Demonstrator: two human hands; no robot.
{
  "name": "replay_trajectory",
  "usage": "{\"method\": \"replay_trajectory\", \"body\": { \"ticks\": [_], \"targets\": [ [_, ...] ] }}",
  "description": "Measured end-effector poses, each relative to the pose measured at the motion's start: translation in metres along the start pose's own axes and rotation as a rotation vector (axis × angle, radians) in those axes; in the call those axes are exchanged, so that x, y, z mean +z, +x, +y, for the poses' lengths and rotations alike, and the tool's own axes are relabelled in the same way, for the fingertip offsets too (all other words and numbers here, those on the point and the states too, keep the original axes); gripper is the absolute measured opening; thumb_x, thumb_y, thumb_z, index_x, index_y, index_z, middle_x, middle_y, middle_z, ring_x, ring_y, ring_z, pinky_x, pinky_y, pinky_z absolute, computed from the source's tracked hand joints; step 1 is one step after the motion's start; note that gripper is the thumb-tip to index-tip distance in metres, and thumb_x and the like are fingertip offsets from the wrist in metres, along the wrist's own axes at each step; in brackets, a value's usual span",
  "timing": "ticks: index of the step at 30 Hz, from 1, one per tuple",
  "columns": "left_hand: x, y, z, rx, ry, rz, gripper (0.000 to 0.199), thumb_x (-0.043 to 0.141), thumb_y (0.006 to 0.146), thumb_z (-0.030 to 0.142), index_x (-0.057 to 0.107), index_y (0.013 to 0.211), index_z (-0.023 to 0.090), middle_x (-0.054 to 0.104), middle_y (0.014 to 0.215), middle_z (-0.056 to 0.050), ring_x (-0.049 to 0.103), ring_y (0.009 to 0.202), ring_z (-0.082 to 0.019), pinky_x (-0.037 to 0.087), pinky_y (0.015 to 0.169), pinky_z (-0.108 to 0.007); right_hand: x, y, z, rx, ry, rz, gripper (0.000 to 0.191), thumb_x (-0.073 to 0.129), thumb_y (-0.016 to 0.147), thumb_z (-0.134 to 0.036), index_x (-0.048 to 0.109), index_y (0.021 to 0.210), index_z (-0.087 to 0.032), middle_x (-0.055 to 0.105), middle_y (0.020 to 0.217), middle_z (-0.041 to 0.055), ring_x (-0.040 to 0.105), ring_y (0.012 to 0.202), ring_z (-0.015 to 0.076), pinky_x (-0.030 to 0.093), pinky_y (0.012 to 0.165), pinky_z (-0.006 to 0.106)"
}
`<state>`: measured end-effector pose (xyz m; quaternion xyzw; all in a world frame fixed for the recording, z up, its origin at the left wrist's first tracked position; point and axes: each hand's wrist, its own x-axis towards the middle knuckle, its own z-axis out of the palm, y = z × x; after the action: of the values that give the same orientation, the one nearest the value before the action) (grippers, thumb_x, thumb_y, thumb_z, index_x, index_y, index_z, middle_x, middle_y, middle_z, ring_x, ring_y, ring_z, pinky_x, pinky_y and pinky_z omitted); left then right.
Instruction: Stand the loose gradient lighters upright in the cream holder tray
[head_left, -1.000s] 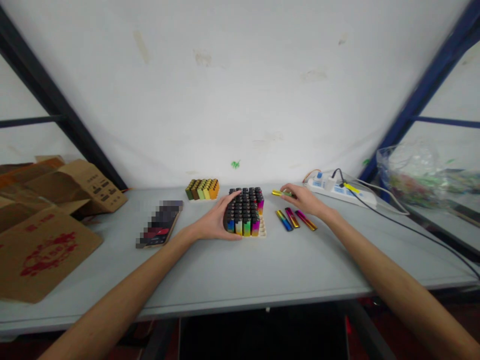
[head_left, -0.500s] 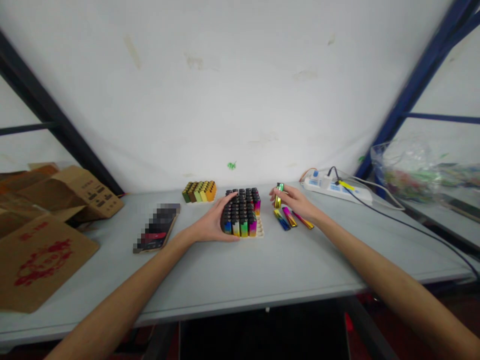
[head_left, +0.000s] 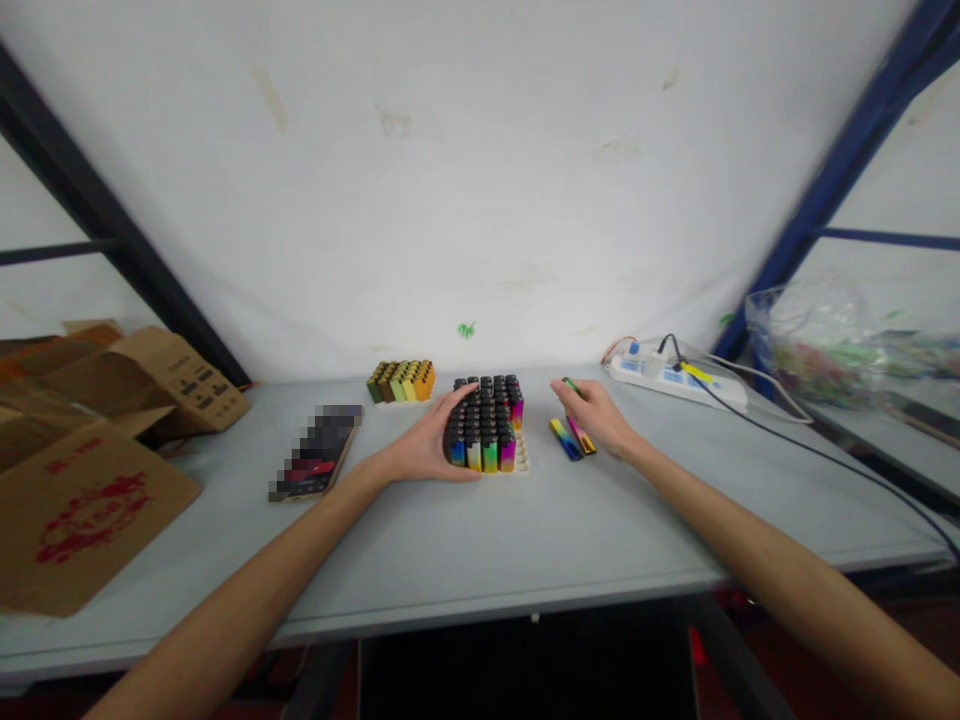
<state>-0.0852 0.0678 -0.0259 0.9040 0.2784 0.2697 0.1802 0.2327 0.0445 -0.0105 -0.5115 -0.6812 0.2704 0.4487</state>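
Note:
My left hand is wrapped round the left side of a block of upright lighters, thumb along the near side and fingers at the back. These black-topped, bright metallic lighters stand in a white tray, whose holes show at the near right corner. To the right of the block, my right hand is closed on a green lighter, mostly hidden by the fingers. Under and beside that hand, a yellow-blue lighter and a pink-gold lighter lie on the table.
A second tray of gold and green lighter-like pieces stands at the back by the wall. A phone lies to the left, near cardboard boxes. On the right are a power strip with cables and a clear plastic bag.
My right hand has turned the lighter, so less of it shows, and its fingers have closed further around it. My left hand stays on the block of lighters.

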Motion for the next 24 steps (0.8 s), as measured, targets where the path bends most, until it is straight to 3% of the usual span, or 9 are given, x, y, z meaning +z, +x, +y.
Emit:
{"method": "replay_trajectory", "body": {
  "ticks": [6,10,18,21,24],
  "targets": [
    [0.000,0.001,-0.001,-0.006,0.006,-0.013,0.127,0.089,0.067,0.054,0.012,0.165,0.026,0.026,0.167,-0.016,0.030,0.154,-0.038,0.025,0.129,-0.054,-0.002,0.000,0.005,0.026,-0.108,0.042,0.042,0.047,0.090,-0.052,0.033,0.062,-0.024,0.029,0.055,-0.0050,0.030,0.052,0.0109,0.023,0.051,0.027],
    [0.000,0.001,0.000,-0.008,0.008,-0.015,0.127,0.089,0.067,0.054,0.012,0.164,0.026,0.026,0.167,-0.015,0.030,0.154,-0.037,0.025,0.129,-0.053,-0.002,0.000,0.003,0.000,-0.120,0.023,0.043,0.045,0.092,-0.053,0.037,0.063,-0.023,0.034,0.057,-0.0042,0.035,0.055,0.0121,0.027,0.052,0.027],
    [-0.001,0.001,0.002,0.001,0.004,-0.010,0.125,0.089,0.068,0.053,0.014,0.164,0.025,0.028,0.166,-0.015,0.031,0.153,-0.037,0.026,0.128,-0.055,0.003,-0.005,-0.007,-0.153,-0.058,-0.038,0.035,0.042,0.103,-0.054,0.052,0.092,-0.022,0.062,0.074,-0.0003,0.057,0.066,0.0158,0.045,0.064,0.028],
    [-0.001,0.001,0.002,0.003,0.000,-0.006,0.125,0.089,0.067,0.054,0.015,0.164,0.026,0.030,0.165,-0.015,0.033,0.152,-0.037,0.027,0.128,-0.055,0.003,-0.007,-0.012,-0.304,-0.152,-0.034,0.037,0.050,0.101,-0.054,0.059,0.089,-0.020,0.067,0.089,0.0062,0.061,0.080,0.0185,0.047,0.072,0.029],
    [-0.001,0.002,0.001,0.005,-0.002,-0.001,0.124,0.089,0.067,0.054,0.016,0.163,0.026,0.031,0.165,-0.015,0.033,0.152,-0.038,0.028,0.127,-0.055,0.003,-0.007,-0.015,-0.357,-0.236,-0.035,0.039,0.052,0.101,-0.053,0.061,0.082,-0.019,0.064,0.078,0.0033,0.056,0.070,0.0164,0.044,0.066,0.028]
  ]
}}
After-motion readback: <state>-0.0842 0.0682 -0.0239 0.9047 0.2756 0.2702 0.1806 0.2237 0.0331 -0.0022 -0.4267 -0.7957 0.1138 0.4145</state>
